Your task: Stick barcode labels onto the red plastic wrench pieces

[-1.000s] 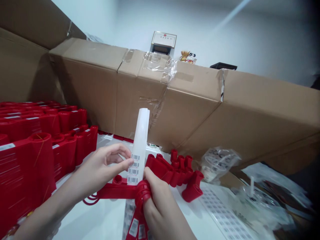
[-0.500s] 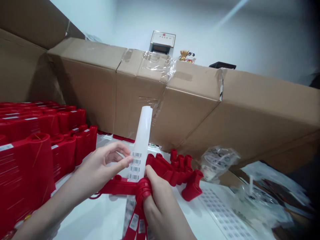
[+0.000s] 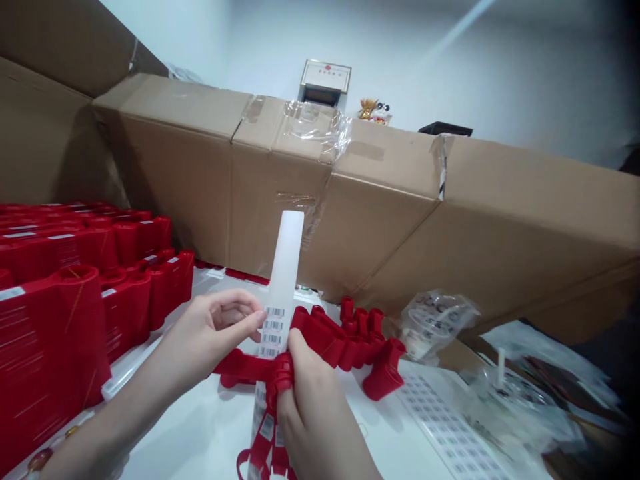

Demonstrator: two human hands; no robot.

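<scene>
A white strip of barcode labels [image 3: 274, 325] stands up in front of me, its bare upper end curling back. My left hand [image 3: 227, 320] has thumb and forefinger pinched together at the strip's left edge, by the top row of labels. My right hand [image 3: 315, 393] grips the strip's right side together with several flat red straps [image 3: 283, 373]. These straps bunch under my right thumb and hang down, with small white labels stuck on some of them. One red strap stretches left from the bunch and passes behind my left wrist. My right fingertips are mostly hidden.
Rows of rolled red bundles [image 3: 75, 320] with white labels fill the left side. More red rolls [image 3: 360, 333] lie behind my right hand. At right are a label sheet [image 3: 450, 427] and clear plastic bags [image 3: 437, 320]. Cardboard walls [image 3: 280, 180] close off the back.
My left fingertips have closed in at the strip's edge. The bunched straps and right hand shifted slightly left, and a strap loop now hangs lower down at the bottom.
</scene>
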